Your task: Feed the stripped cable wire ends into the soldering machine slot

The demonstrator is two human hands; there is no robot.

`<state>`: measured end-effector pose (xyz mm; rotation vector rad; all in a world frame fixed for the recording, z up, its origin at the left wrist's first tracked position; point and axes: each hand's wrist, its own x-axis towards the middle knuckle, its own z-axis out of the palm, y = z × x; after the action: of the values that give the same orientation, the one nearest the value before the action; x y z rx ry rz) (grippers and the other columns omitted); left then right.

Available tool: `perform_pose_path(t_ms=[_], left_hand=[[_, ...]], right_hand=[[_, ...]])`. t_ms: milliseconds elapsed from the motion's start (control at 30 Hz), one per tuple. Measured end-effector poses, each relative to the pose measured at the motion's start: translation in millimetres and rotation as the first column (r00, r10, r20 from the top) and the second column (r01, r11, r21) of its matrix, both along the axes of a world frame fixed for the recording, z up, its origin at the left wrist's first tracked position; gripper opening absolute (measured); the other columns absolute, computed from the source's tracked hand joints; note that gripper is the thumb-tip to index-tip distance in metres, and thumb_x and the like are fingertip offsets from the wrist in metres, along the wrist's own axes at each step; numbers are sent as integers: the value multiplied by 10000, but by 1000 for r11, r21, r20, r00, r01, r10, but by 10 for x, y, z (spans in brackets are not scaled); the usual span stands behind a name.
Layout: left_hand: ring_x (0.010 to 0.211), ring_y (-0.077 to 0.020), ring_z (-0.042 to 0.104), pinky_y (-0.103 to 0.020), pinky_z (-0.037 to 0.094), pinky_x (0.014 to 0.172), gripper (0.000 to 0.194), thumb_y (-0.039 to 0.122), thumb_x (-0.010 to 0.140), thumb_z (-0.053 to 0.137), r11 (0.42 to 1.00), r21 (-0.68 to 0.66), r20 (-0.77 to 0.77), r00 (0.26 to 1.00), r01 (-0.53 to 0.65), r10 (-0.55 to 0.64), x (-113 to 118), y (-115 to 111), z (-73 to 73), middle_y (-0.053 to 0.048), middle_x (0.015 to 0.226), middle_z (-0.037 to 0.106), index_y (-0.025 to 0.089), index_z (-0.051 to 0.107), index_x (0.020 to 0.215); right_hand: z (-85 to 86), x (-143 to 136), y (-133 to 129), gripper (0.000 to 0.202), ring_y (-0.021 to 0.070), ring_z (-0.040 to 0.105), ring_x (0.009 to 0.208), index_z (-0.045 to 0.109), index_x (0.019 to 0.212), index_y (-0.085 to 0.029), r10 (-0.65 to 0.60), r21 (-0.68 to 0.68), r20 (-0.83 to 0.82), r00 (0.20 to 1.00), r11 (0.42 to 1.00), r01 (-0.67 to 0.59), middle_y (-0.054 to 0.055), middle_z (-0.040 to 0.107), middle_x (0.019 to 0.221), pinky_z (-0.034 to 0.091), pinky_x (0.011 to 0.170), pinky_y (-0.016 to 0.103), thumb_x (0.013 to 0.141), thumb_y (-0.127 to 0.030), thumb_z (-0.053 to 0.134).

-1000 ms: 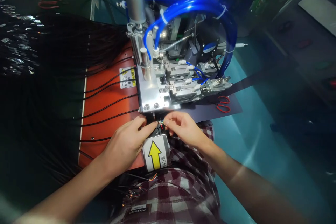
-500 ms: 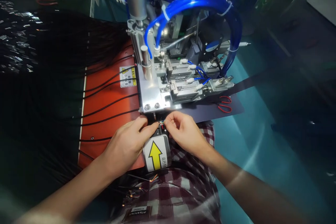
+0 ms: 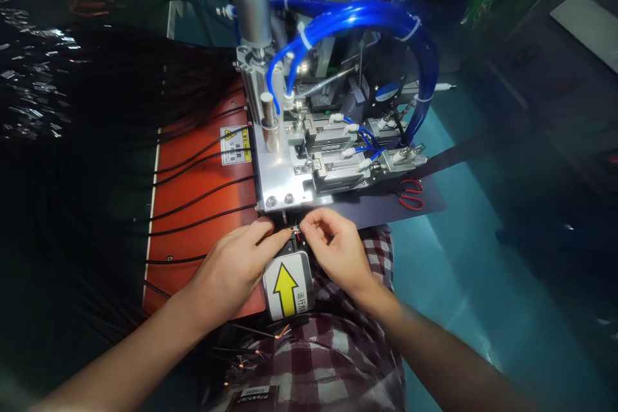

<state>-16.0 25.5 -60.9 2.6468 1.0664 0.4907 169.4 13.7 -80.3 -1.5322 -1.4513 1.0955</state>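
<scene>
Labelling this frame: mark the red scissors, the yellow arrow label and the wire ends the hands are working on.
red scissors (image 3: 410,195), head view, on the handle loops.
yellow arrow label (image 3: 286,286), head view, on the arrow's shaft.
wire ends (image 3: 295,230), head view, on the coloured tips pinched between left hand (image 3: 236,264) and right hand (image 3: 335,248).

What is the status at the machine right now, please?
Left hand and right hand pinch wire ends at machine front. Nothing in the way.
</scene>
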Motion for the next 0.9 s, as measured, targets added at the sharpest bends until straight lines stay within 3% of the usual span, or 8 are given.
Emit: perform_pose_path(t_ms=[133,600,800,900], left_hand=[[695,-194,592,-300,512,583,321,121,908,357,1000,6,5,1000,1,-1,5,-6,7,-94,851,613,117,617,1096],[749,-194,598,-297,503,611,313,137,928,348,1000,-2,8,1000,8,-8,-13,-20,-13,-95,900,629,132,587,1130],[730,-190,598,-298,498,611,326,136,933,328,1000,19,-1,1000,8,-8,-4,-16,1,-96,899,632,131,589,1129],[721,-188,600,-295,499,613,319,138,935,331,1000,27,7,1000,6,-6,-3,-17,5,-90,889,636,130,589,1123]], right_hand=[[-18,-28,-31,116,132,470,600,557,757,-185,6,153,101,995,988,-21,4,536,709,390,584,261,858,-173,501],[-27,-22,-30,115,143,472,607,538,767,-193,20,177,69,997,984,-32,11,531,718,390,583,262,866,-181,481],[-53,-22,-33,105,135,461,582,540,774,-190,20,125,82,996,992,-30,5,523,710,385,560,258,864,-204,487],[-79,-8,-30,109,127,463,566,540,770,-186,-3,21,46,999,1000,2,-3,529,694,380,531,246,864,-218,493]])
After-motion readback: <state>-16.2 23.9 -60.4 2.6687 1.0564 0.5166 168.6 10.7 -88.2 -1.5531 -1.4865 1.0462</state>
